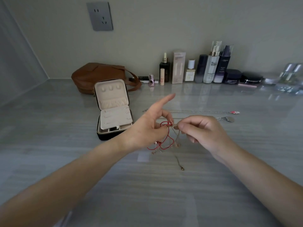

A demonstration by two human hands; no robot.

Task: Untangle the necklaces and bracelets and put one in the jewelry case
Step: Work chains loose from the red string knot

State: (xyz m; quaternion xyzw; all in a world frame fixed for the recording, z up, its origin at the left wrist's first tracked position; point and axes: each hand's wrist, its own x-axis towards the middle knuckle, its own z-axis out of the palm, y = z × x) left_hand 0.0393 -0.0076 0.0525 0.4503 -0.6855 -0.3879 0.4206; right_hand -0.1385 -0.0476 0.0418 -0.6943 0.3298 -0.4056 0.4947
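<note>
Pinching from both sides, the left grip [147, 128] is holding the thin red cord bracelet [166, 138], index finger sticking out straight, while the right grip [202, 131] is clasping the fine rose-gold chain [176, 138] at the knot between them. Tugging too hard risks tightening that knot or snapping the chain. Both strands are dangling at six o'clock from the grips, toward the grey desk [65, 161]. The open black beige-lined jewelry case [113, 112] is sitting at ten o'clock.

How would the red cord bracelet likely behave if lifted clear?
Probably floppy: the red cord bracelet droops in loose loops below the left hand. Likely light: it hangs from a fingertip pinch. It may drag the gold chain along, as they look tangled together.
</note>
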